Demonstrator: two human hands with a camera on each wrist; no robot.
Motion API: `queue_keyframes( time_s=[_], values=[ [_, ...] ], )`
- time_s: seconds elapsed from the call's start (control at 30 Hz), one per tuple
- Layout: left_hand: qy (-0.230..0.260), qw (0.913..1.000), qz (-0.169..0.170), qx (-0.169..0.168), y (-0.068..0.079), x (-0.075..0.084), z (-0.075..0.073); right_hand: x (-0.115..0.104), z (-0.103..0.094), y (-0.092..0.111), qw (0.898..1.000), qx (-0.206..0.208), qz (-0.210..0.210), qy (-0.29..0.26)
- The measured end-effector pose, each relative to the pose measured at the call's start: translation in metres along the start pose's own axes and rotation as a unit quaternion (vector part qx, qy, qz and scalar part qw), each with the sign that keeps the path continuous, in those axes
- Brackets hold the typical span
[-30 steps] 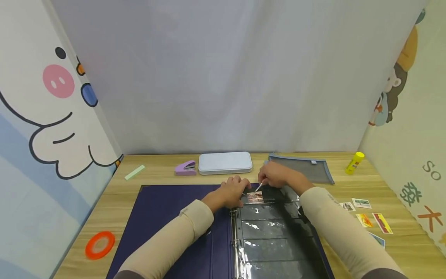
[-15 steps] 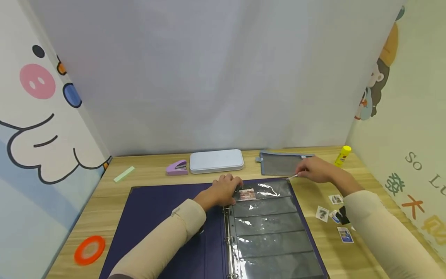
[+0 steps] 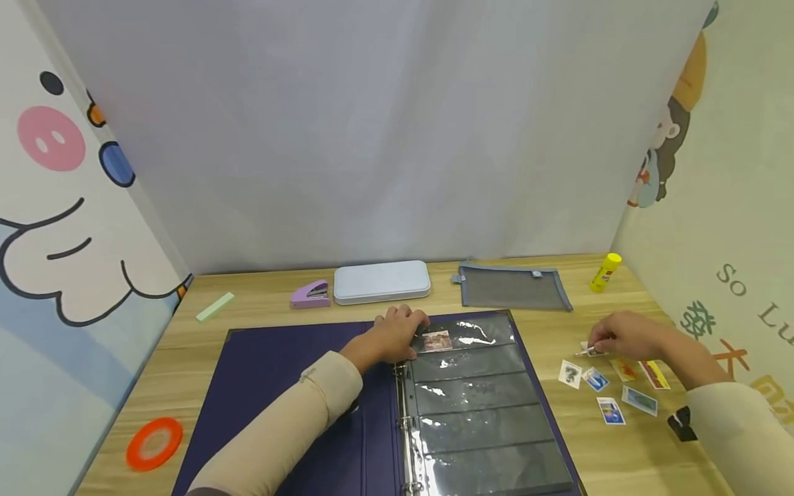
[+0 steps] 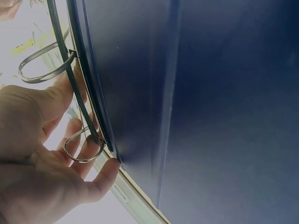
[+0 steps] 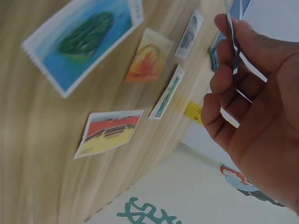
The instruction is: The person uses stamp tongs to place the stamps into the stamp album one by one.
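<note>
A dark blue ring binder (image 3: 291,393) lies spread on the table, a black page (image 3: 477,397) with clear pockets on its right side. A small reddish stamp (image 3: 437,340) sits at the left end of the top pocket. My left hand (image 3: 392,336) rests on the page's top left corner, beside that stamp; its fingers spread behind the metal rings (image 4: 42,77) in the left wrist view. My right hand (image 3: 633,339) pinches tweezers (image 5: 232,42), their tips at a stamp (image 3: 595,350) partly hidden by the hand. Nearby lie a blue stamp (image 3: 611,410) and a red-and-yellow stamp (image 3: 654,375).
Along the back stand a purple stapler (image 3: 311,294), a pale flat case (image 3: 381,281), a grey mesh pouch (image 3: 511,286) and a yellow glue stick (image 3: 605,272). An orange ring (image 3: 154,444) and a pale green strip (image 3: 215,306) lie left of the binder.
My right hand has moved with the tweezers from the top pocket, rightward past the page, to the loose stamps. The left hand has stayed at the page corner. The head view has turned slightly right.
</note>
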State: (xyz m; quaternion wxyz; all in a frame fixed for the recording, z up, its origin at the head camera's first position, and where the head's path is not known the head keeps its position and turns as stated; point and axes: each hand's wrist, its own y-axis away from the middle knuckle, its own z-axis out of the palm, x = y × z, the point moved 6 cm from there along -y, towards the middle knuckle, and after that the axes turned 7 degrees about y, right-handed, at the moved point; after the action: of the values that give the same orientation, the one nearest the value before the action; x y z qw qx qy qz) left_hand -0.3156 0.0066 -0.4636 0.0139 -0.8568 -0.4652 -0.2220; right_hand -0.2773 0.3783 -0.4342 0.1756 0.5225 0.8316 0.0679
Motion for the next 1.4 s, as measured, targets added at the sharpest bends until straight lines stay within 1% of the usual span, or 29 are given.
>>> queue_keyframes(
  time_s=[0.07, 0.17, 0.37, 0.47, 0.67, 0.73, 0.9, 0.97, 1.07, 1.2, 1.3, 1.4],
  values=[
    [0.004, 1.0000, 0.001, 0.000, 0.001, 0.000, 0.000, 0.001, 0.005, 0.002, 1.000, -0.014, 0.016, -0.005],
    [0.005, 1.0000, 0.001, 0.000, 0.002, -0.001, -0.001, 0.000, 0.011, 0.004, 0.999, -0.030, 0.026, -0.020],
    [0.003, 1.0000, 0.003, -0.002, 0.001, -0.001, 0.004, -0.006, 0.022, 0.002, 0.998, -0.029, -0.006, -0.050],
    [0.000, 1.0000, 0.003, -0.002, 0.001, -0.001, 0.006, -0.006, 0.025, 0.002, 0.998, -0.025, -0.016, -0.054],
    [-0.002, 1.0000, 0.002, -0.001, 0.001, 0.000, 0.005, -0.003, 0.024, 0.001, 0.999, -0.018, -0.004, -0.050],
    [-0.002, 1.0000, 0.002, 0.001, 0.001, 0.000, 0.005, -0.005, 0.023, 0.001, 0.998, -0.024, -0.001, -0.063],
    [-0.006, 1.0000, 0.004, 0.004, 0.001, 0.000, 0.003, -0.014, 0.024, 0.000, 0.994, -0.041, -0.034, -0.100],
    [-0.009, 0.9999, 0.004, 0.005, 0.001, 0.000, 0.003, -0.017, 0.024, 0.000, 0.993, -0.042, -0.045, -0.103],
    [-0.011, 0.9999, 0.005, 0.005, 0.001, 0.000, 0.003, -0.017, 0.023, 0.000, 0.993, -0.041, -0.044, -0.100],
    [-0.007, 0.9999, 0.012, 0.006, 0.001, 0.001, 0.002, -0.013, 0.018, 0.004, 0.995, -0.038, -0.028, -0.088],
    [-0.006, 0.9999, 0.013, 0.009, 0.002, 0.002, 0.000, -0.010, 0.016, 0.008, 0.995, -0.048, -0.022, -0.090],
    [-0.009, 0.9999, 0.008, 0.010, 0.002, 0.000, -0.001, -0.011, 0.018, 0.009, 0.993, -0.062, -0.031, -0.100]
  ],
)
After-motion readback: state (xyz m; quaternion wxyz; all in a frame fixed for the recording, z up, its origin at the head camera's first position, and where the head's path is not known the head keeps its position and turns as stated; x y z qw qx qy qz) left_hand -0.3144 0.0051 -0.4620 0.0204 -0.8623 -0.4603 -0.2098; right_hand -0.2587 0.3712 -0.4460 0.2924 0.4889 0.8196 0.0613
